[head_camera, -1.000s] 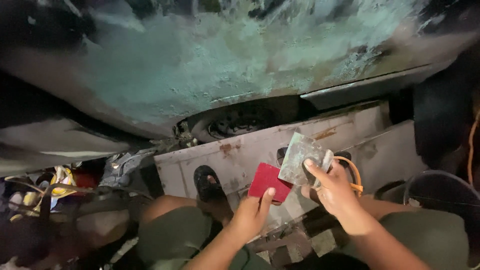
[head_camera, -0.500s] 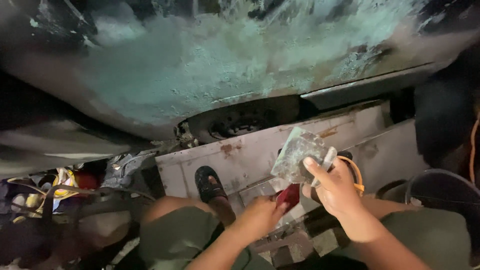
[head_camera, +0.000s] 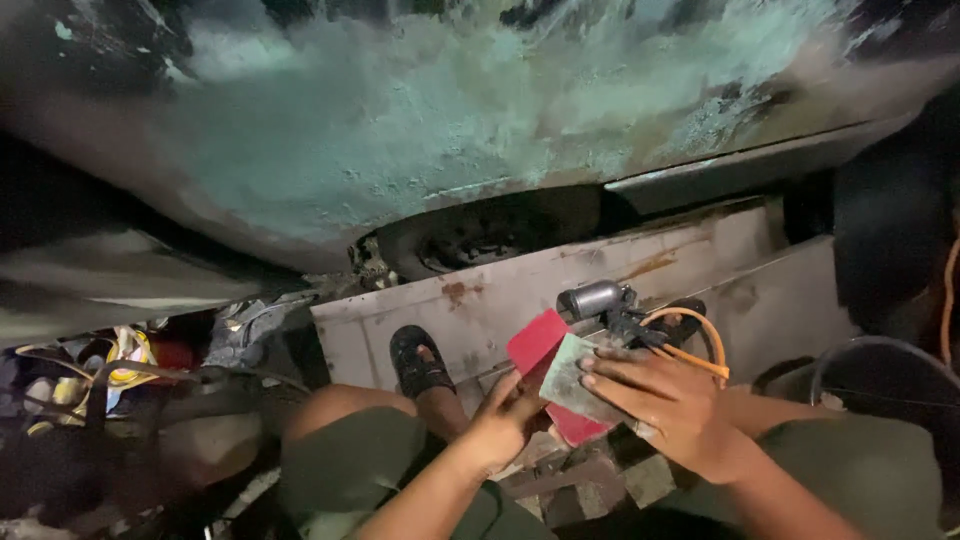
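Both hands have dropped lower since before: left hand (head_camera: 510, 420) now grips one red block (head_camera: 545, 375), right hand (head_camera: 665, 400) presses one grey sandpaper sheet (head_camera: 575, 380) flat onto it, fingers spread.

I see a rusty pale metal panel (head_camera: 520, 290) lying just beyond my fingertips, carrying a small grey motor tool (head_camera: 597, 298) with an orange cable (head_camera: 690, 340) right above my right fingers; a sandalled foot (head_camera: 418, 362) rests left of my left fingers.
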